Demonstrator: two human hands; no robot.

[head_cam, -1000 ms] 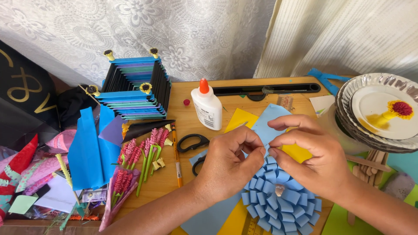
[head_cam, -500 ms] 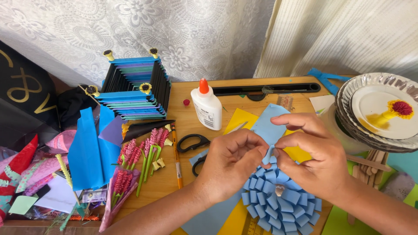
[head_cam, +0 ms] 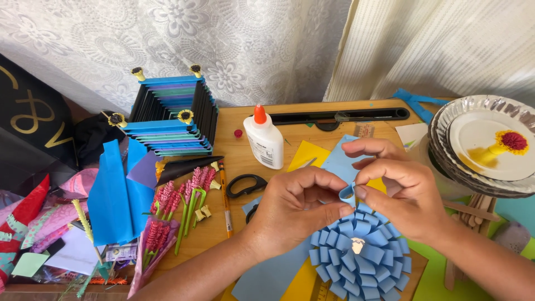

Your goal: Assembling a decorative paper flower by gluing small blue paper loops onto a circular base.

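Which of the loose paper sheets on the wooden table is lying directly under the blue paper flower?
The light blue paper sheet lies under the blue paper flower, with a yellow paper sheet over it; the folded bright blue sheets lie far left.

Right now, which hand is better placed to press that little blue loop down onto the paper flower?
Probably the right hand: its fingertips pinch the blue paper loop directly above the paper flower. The left hand only steadies the loop from the side.
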